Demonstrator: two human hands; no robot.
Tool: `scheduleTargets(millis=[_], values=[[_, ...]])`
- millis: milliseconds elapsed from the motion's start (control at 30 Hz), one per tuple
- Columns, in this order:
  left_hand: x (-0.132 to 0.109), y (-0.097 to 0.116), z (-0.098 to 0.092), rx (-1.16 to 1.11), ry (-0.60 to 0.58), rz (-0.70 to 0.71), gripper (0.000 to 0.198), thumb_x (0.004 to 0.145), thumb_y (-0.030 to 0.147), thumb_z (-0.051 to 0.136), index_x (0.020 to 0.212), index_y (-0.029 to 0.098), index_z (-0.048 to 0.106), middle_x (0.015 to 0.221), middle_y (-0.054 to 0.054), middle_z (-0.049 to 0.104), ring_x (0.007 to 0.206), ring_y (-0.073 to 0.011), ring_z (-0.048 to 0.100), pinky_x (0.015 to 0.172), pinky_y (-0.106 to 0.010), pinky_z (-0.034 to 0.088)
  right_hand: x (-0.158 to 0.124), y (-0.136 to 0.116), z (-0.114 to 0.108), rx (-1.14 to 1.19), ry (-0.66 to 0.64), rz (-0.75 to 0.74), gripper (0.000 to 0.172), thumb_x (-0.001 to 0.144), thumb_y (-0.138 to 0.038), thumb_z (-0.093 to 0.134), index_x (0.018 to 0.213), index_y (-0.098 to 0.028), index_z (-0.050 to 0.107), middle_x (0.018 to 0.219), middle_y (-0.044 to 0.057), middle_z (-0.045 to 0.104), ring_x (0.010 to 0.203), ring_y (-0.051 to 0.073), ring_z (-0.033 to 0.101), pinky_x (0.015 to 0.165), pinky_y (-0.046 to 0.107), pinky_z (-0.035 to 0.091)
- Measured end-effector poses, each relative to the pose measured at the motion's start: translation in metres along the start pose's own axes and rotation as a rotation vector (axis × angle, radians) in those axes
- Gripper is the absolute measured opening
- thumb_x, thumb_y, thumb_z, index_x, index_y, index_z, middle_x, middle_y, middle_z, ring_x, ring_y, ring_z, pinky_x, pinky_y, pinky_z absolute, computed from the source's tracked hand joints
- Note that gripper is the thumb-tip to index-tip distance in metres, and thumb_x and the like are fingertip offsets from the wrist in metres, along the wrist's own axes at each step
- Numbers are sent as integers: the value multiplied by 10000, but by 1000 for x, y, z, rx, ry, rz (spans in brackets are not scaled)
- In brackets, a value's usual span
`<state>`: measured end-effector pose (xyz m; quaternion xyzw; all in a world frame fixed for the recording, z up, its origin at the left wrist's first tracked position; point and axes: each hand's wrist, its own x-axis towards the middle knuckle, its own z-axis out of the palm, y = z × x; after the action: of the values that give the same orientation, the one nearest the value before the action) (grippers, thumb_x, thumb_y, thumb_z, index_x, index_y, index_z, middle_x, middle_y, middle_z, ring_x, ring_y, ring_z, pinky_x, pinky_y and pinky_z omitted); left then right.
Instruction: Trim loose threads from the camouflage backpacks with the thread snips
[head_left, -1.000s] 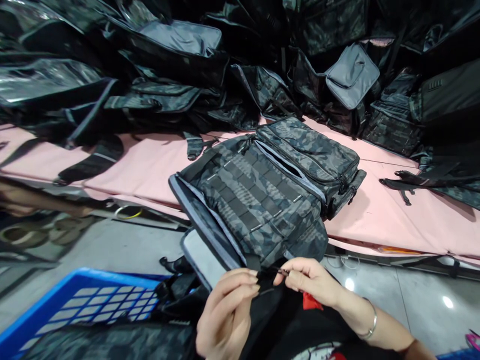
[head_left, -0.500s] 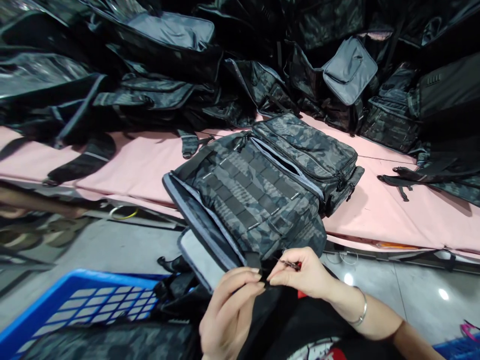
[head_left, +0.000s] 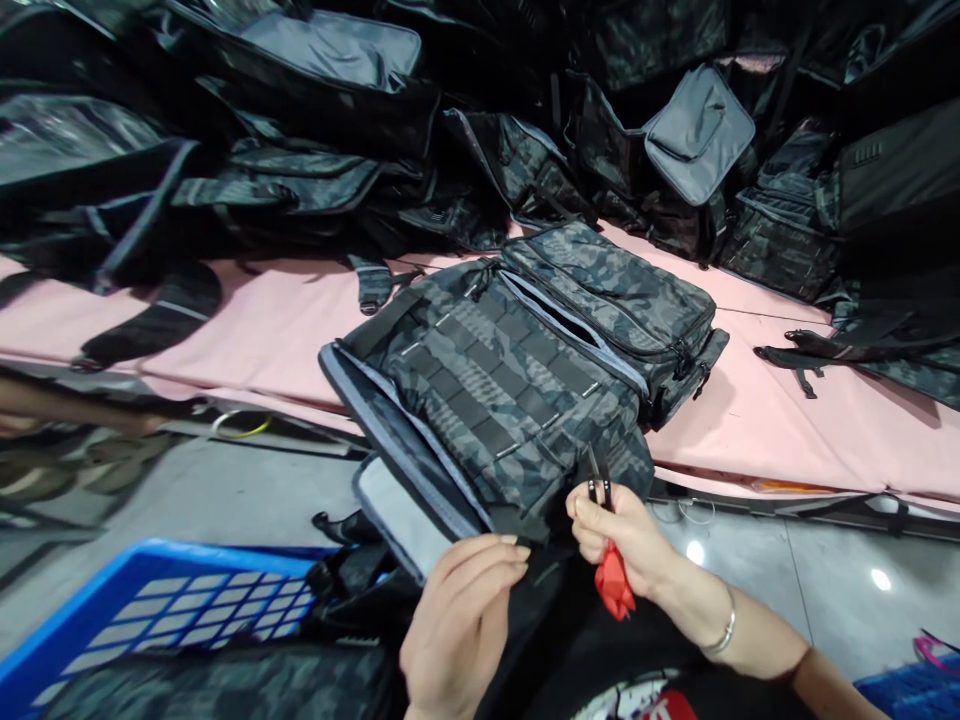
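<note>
A dark camouflage backpack (head_left: pixel 480 370) lies across the edge of the pink-covered table, its zipped compartment gaping on the near left side. My left hand (head_left: pixel 461 620) is closed at the bag's near corner, fingertips pinching its dark fabric edge; exactly what they pinch is hard to see against the black. In my right hand (head_left: pixel 619 530) is a pair of thread snips (head_left: pixel 598 478), blades pointing up and away, over the bag's lower right. Red material (head_left: pixel 614 582) hangs below that hand, and a silver bracelet circles the wrist.
Many similar dark bags (head_left: pixel 300 180) crowd the back of the pink table (head_left: pixel 750 400). At lower left stands a blue plastic basket (head_left: pixel 150 570) with a camouflage bag in it. Another person's arm (head_left: pixel 67 405) shows at the left edge. Tiled floor lies below.
My right hand has moved slightly right and away from my left fingertips. The snips now point upward, and the red material hangs in view. My left hand has stayed put.
</note>
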<state>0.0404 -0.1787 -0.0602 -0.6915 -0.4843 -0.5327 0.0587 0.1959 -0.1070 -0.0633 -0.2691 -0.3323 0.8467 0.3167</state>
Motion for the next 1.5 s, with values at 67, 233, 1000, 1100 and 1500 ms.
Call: scheduleTargets(millis=[67, 233, 1000, 1100, 1500], values=[[0, 0, -1, -22, 58, -5, 219, 720, -52, 575, 781, 158, 596, 725, -29, 667, 750, -148, 638, 640, -282, 544, -4, -1, -6, -214, 84, -118, 341, 774, -480, 646, 900, -171, 578, 577, -74, 360, 462, 50, 267, 436, 190, 224], [2, 3, -1, -64, 105, -24, 175, 726, -8, 594, 747, 165, 612, 725, -23, 673, 736, -162, 644, 597, -292, 543, -19, -1, -20, -574, 66, -225, 298, 848, -455, 546, 960, -185, 600, 741, -9, 539, 682, 112, 488, 659, 245, 396], [-1, -1, 1, -124, 80, -37, 223, 708, -34, 594, 806, 163, 629, 762, -36, 672, 754, -165, 641, 640, -317, 541, -17, -11, -16, -815, -77, -346, 123, 802, -253, 602, 835, -172, 688, 759, 8, 665, 672, 117, 589, 625, 211, 446], [-2, -2, 1, -126, 60, -28, 230, 708, -47, 588, 808, 158, 622, 770, -38, 667, 765, -161, 638, 651, -315, 541, -19, -10, -16, -793, -65, -314, 138, 811, -260, 592, 878, -171, 675, 756, 3, 647, 646, 107, 565, 595, 205, 435], [37, -2, -7, 55, -229, -69, 78, 829, 175, 528, 826, 207, 599, 702, 0, 655, 643, -126, 608, 651, -258, 484, -7, -12, -26, -647, 215, -392, 220, 809, -365, 591, 915, -175, 619, 804, 17, 615, 741, 140, 567, 686, 248, 455]])
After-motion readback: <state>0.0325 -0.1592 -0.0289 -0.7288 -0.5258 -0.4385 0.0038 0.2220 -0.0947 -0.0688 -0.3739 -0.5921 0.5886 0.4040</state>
